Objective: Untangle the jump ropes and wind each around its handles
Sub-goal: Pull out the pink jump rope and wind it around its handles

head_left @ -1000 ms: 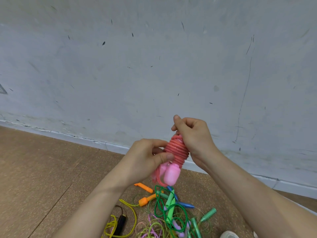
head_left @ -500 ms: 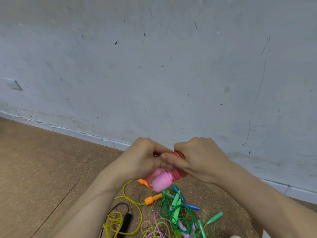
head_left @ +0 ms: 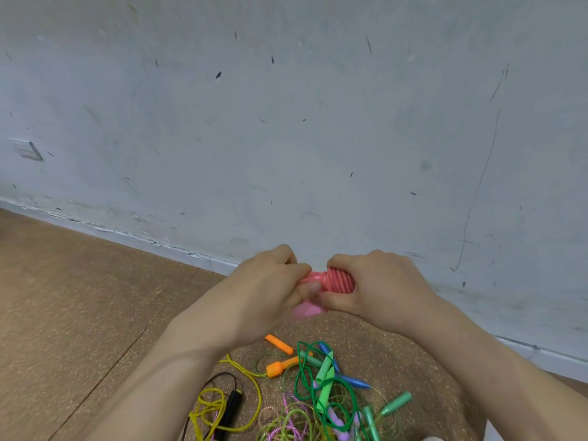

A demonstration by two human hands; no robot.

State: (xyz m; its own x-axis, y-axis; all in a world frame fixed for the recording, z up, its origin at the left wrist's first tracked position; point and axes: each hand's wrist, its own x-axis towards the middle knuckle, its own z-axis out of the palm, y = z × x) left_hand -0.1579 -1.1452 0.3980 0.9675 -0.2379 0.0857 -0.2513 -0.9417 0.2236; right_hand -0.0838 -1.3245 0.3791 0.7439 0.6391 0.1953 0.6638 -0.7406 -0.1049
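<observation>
Both hands hold one bundle up in front of the scuffed grey wall (head_left: 286, 138), above the floor. The left hand (head_left: 270, 284) curls its fingers round the near end of the pink jump rope (head_left: 337, 281), thumb pressed over the coils, and the right hand (head_left: 375, 288) grips the far end, fingers wrapped over the top of the ribbed red-pink winding. A pale pink handle (head_left: 305, 310) pokes out below, between the two thumbs. Beneath the forearms, on the brown cork floor (head_left: 79, 297), lies the tangled pile of ropes (head_left: 318, 405): an orange handle (head_left: 279, 344) lies apart from a second orange one, green handles (head_left: 326, 377) and a green cord loop sit in the middle with a blue handle (head_left: 354, 381) beside them, and a yellow cord (head_left: 219, 405) loops round a black handle (head_left: 234, 404) at the left edge of the pile
</observation>
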